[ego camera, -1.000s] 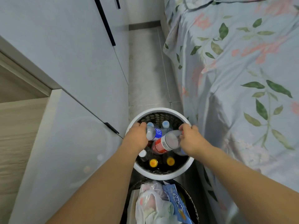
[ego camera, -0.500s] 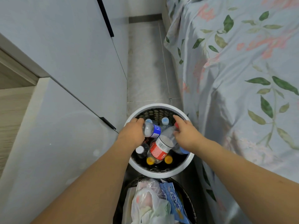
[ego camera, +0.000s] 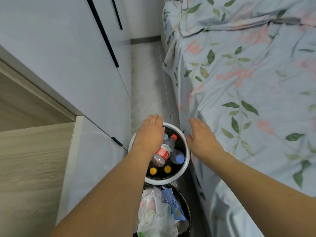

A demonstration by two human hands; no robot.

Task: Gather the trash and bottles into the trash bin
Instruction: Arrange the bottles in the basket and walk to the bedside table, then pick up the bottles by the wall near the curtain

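Note:
A white-rimmed trash bin point(ego camera: 186, 165) stands on the floor between the cabinets and the bed. Inside it lie several plastic bottles, among them a red-labelled bottle with a red cap point(ego camera: 164, 150), a bottle with a blue cap point(ego camera: 178, 157) and two with yellow caps point(ego camera: 153, 171). My left hand point(ego camera: 150, 134) hovers flat over the bin's left side, fingers straight, holding nothing. My right hand point(ego camera: 201, 136) is spread above the bin's right rim, empty too.
A second, dark bin point(ego camera: 185, 200) nearer me holds a white plastic bag point(ego camera: 153, 212) and a blue packet point(ego camera: 173, 205). White cabinets point(ego camera: 68, 65) line the left, a floral-covered bed point(ego camera: 248, 91) the right. A narrow strip of tiled floor point(ego camera: 147, 82) runs ahead.
Both hands have let go of the bottles and lifted out of the bin with straightened fingers. The red-labelled bottle now lies in the bin on the others.

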